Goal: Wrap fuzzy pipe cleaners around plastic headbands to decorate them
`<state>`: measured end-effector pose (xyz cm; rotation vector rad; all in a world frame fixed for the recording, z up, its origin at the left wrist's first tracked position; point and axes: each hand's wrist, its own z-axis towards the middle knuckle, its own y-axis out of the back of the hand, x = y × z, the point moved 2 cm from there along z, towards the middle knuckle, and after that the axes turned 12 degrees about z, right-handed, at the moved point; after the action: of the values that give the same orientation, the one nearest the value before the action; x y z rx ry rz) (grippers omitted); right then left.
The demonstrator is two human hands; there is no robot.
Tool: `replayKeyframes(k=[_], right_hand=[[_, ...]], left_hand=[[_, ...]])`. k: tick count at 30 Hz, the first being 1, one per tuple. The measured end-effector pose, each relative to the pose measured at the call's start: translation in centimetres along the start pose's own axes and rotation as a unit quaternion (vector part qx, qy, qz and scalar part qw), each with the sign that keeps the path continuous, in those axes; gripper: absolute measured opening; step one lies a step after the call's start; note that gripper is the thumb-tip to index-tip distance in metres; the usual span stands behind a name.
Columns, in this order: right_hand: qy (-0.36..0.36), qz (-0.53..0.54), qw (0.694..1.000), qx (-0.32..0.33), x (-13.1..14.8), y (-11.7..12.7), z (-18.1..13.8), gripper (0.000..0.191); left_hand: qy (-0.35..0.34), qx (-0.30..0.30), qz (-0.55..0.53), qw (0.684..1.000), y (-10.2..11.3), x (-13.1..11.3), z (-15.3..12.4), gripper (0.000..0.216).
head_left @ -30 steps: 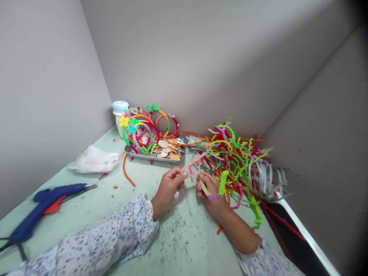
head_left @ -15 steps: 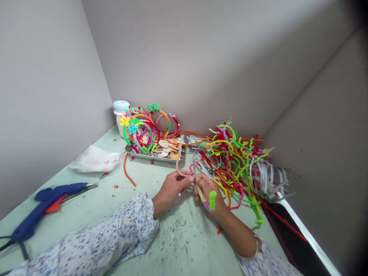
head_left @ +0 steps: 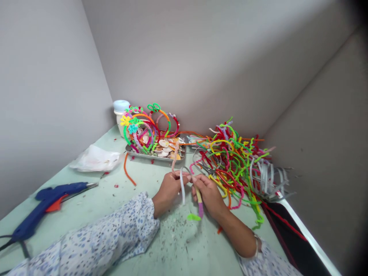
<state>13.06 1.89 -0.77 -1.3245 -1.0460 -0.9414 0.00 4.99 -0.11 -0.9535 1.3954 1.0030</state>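
My left hand point(head_left: 169, 188) and my right hand point(head_left: 208, 193) meet over the green table point(head_left: 94, 209), both pinched on the same thin white headband point(head_left: 182, 188). A pale pink pipe cleaner point(head_left: 174, 155) rises from my left fingers. The part under my right hand is wrapped in yellow and purple point(head_left: 199, 205), with a green end point(head_left: 193, 217) hanging near the table. Just right of my hands lies a tangle of coloured pipe cleaners point(head_left: 232, 157).
A metal tray point(head_left: 155, 156) holds finished colourful headbands point(head_left: 143, 126) and small pieces. A white jar point(head_left: 119, 113) stands behind it. A blue glue gun point(head_left: 46, 201) and a plastic bag point(head_left: 94, 159) lie left. Bare grey headbands point(head_left: 270, 178) sit right, by a dark tray point(head_left: 283, 230).
My right hand turned the wrapped band so its green and purple end swung down towards the table. The pink pipe cleaner swung from lying sideways to standing up. A bare white stretch shows between my hands.
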Motion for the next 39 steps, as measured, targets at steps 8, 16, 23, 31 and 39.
replayKeyframes(k=[8,16,23,31,39], right_hand=[[0.001,0.009,1.0,0.02,0.3,0.0,-0.3,0.026],[-0.023,0.021,0.999,0.026,-0.2,0.1,0.0,0.028],[-0.052,0.056,0.997,0.029,-0.3,0.4,0.2,0.025],[-0.092,0.089,0.991,0.037,-0.4,0.8,0.3,0.026],[-0.103,0.127,0.984,0.074,0.6,0.3,-0.1,0.022]], left_hand=[[0.006,-0.034,0.02,0.999,0.2,-0.3,-0.1,0.017],[-0.021,-0.019,0.017,0.999,0.0,-0.7,-0.2,0.024],[-0.007,0.009,-0.022,1.0,-0.1,-0.1,0.1,0.024],[-0.013,0.017,-0.049,0.999,-0.1,0.5,0.3,0.019],[-0.008,0.049,-0.075,0.996,-0.1,0.2,0.0,0.015]])
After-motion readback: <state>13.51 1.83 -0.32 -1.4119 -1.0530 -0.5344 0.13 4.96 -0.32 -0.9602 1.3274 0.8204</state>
